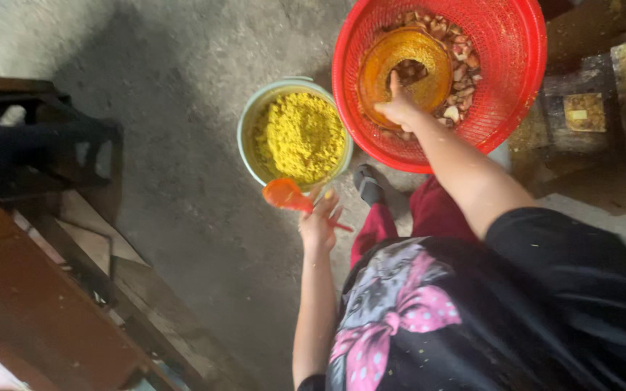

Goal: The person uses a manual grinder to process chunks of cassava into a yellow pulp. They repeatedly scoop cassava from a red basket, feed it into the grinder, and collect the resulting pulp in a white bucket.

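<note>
My right hand [398,108] reaches into a red mesh basket [516,65] and grips the rim of an orange plastic bowl [400,58] that sits among brownish chopped pieces [461,54]. My left hand [320,221] holds an orange plastic spoon [284,193] by its handle, just below a pale green bucket [249,123] filled with yellow crumbly meal [302,136]. The spoon's scoop hangs over the concrete floor beside the bucket's near rim.
A dark wooden bench or frame [45,289] runs along the left, with a dark stool-like frame [52,145] behind it. Stained wooden blocks and machine parts [595,108] stand at the right. My foot in a grey shoe [368,185] rests under the basket.
</note>
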